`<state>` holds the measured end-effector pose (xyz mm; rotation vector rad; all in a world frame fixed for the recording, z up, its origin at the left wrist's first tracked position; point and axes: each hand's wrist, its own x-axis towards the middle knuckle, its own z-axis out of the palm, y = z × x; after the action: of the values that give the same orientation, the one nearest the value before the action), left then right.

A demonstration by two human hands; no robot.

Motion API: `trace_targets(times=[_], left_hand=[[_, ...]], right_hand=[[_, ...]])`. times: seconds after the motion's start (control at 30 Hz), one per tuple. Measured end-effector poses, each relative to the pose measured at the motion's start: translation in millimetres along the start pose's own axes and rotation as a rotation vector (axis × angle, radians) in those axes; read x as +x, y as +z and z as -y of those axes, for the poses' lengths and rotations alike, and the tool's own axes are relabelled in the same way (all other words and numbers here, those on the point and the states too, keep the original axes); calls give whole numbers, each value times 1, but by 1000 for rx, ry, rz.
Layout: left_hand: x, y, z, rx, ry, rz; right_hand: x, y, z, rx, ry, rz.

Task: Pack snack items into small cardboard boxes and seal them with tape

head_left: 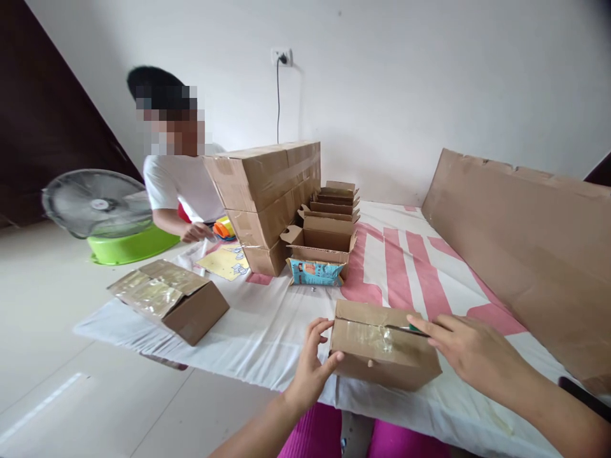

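Observation:
A closed cardboard box (363,337) with clear tape across its top lies in front of me at the table's near edge. My left hand (312,359) grips its left end, thumb at the front corner and fingers at the back one. At the right part of the top seam, my right hand (451,337) has its index finger stretched along a small green thing (413,327). Most of that green thing is hidden under the fingers, so its kind does not show. A narrow gap runs along the seam to the left of it.
Beyond stand open cardboard boxes (329,240), a blue packet (316,272) and stacked taped boxes (267,184). Another taped box (167,296) lies left. A large cardboard panel (515,254) rises at right. A person (184,184) sits behind the stack, beside a fan (98,203).

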<state>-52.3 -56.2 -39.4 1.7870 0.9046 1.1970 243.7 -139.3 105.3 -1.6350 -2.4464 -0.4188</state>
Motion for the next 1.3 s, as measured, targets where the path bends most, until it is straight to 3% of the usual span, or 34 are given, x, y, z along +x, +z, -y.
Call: trace_targets(times=[0.33,0.6,0.8,0.97,1.1,1.2,1.3], left_hand=[[6,3,-2,-55,41,61],[4,-1,1,47,77,83],[9,-3,-6,224,109,138],[12,-3,-4,250,123,146],[10,2,-1,218,146,111],[4,7,-2,188,214,-7],[-4,13,-5,167,283,-90]], right_hand=[[43,13,27,-7,-31,112],[41,12,18,13,-57,141],[38,-5,9,-61,8,294],[8,-10,-21,-91,86,314],[-34,-9,-63,114,265,322],[-67,7,-87,427,428,302],[-94,43,-91,619,633,259]])
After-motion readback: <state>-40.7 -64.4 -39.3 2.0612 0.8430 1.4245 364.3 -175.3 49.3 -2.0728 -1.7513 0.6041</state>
